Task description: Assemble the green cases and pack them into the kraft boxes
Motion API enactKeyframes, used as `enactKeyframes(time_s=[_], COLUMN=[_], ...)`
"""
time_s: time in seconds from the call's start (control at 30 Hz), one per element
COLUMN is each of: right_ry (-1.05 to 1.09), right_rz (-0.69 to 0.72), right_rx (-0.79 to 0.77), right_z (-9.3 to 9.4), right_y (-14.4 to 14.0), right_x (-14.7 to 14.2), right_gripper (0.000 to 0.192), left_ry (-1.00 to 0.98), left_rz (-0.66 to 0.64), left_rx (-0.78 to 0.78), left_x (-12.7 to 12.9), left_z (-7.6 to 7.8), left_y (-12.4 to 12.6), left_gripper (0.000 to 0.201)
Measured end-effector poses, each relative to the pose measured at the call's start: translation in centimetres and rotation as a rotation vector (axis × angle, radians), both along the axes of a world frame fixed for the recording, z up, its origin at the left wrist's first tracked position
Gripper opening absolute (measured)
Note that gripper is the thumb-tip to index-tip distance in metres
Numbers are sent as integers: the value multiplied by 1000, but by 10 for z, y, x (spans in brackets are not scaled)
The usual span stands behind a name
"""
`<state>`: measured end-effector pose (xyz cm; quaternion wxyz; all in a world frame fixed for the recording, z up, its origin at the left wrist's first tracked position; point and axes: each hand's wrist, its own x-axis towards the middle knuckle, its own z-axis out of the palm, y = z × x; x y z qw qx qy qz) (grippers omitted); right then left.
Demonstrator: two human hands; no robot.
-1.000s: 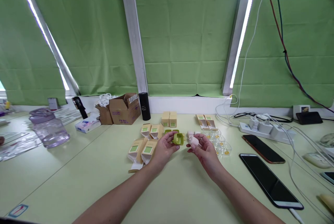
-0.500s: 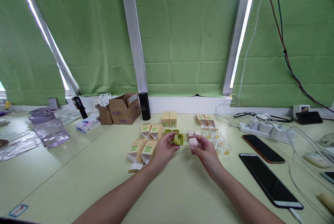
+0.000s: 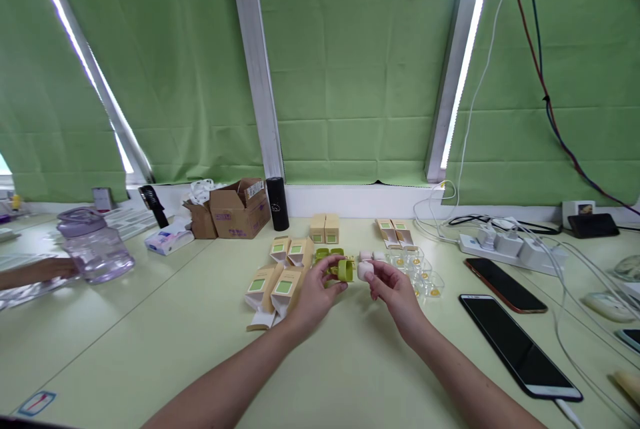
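The left hand [image 3: 313, 292] pinches a small olive-green plastic case [image 3: 344, 271] just above the pale green bench [image 3: 150, 322]; the right hand [image 3: 395, 289] pinches a small pale pink block [image 3: 365, 271] against its opening. Misaligned, the block could slip and roll among the clear plastic cups [image 3: 423, 275].

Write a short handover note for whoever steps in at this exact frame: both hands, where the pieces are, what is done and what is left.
Left hand: fingers closed on a small olive-green case, held just above the table.
Right hand: fingers pinch a small pale pink block, right beside the case's open end; whether they touch cannot be told.
Nearby: two more pink blocks and another green case lie behind the hands; tan cartons to the left, clear cups with yellow dots to the right.
Done: one piece in each hand, brought together.
Left: the block is not inside the case yet; spare pieces untouched.
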<state>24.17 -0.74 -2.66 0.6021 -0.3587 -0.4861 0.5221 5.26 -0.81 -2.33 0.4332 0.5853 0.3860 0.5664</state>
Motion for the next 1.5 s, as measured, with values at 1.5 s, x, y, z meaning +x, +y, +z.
enactKeyframes(time_s=[1.5], right_ry=[-221], right_rz=[35], right_rx=[91], right_z=[-11], right_y=[1], right_x=[-4], right_gripper=[59], left_ry=[334], left_rz=[86], left_rx=[89], left_x=[4], left_z=[0], left_y=[-10], left_gripper=[49])
